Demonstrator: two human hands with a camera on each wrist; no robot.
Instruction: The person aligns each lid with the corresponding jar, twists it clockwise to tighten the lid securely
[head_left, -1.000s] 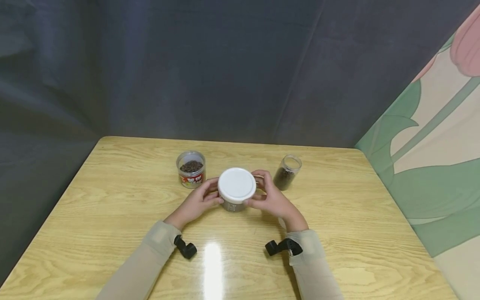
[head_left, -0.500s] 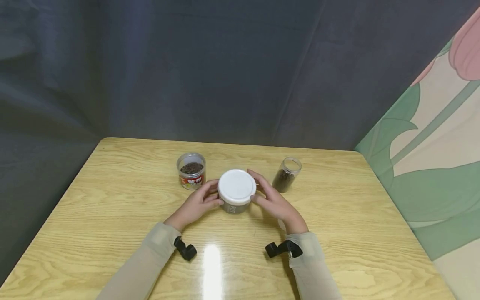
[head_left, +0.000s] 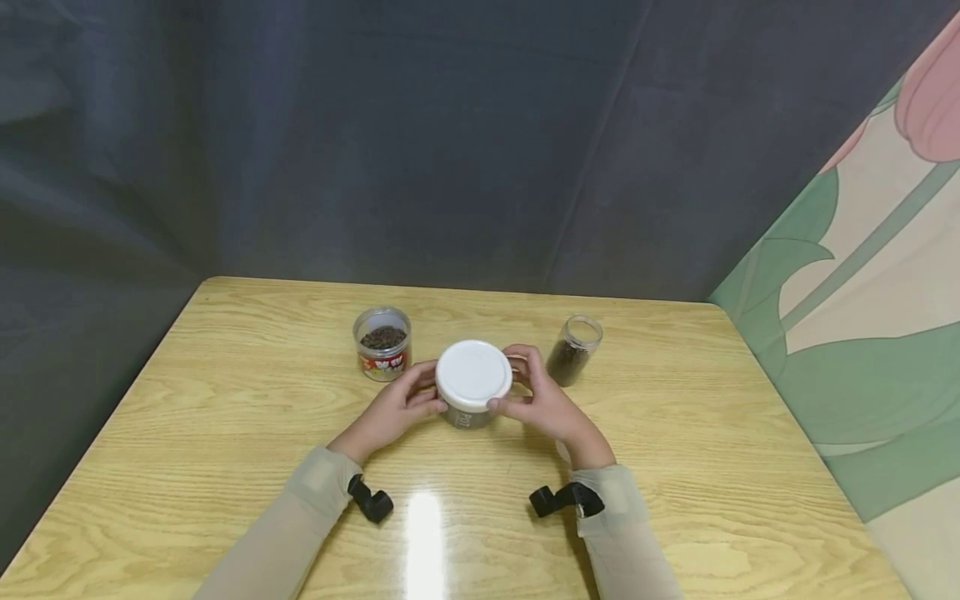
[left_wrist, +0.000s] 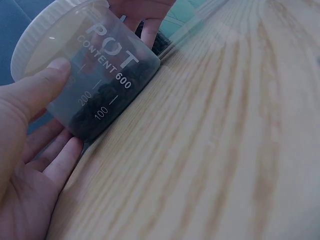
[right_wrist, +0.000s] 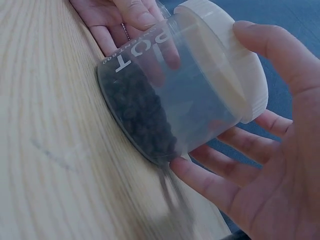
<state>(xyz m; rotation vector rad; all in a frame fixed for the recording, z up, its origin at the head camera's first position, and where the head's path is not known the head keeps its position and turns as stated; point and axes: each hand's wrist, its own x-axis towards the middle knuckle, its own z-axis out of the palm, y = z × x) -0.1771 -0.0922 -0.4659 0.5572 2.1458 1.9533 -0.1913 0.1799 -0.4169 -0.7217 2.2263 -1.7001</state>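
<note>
Backcloth [head_left: 420, 150]: dark, hung behind the tabletop.
Tabletop [head_left: 247, 392]: pale wood grain; carried all vessels.
Floral cloth [head_left: 862, 350]: pink and green, at the right side.
Left hand [head_left: 390, 411]: fingers curved about the pot's side, thumb against its wall below the lid.
Right hand [head_left: 551, 410]: fingers gripped the pot's other side, thumb on the lid's rim, one fingertip at the base.
Pot [left_wrist: 107, 75]: clear, lettered "POT CONTENT 600", dark pieces at the bottom; stood upright on the tabletop between both hands.
Tub [head_left: 385, 364]: uncovered, red-labelled, part-filled with dark pieces; beyond the left hand.
Jar [head_left: 567, 362]: narrow, uncovered, dark contents; just beyond the right hand.
Lid [head_left: 474, 372]: white, round, on the pot.
</note>
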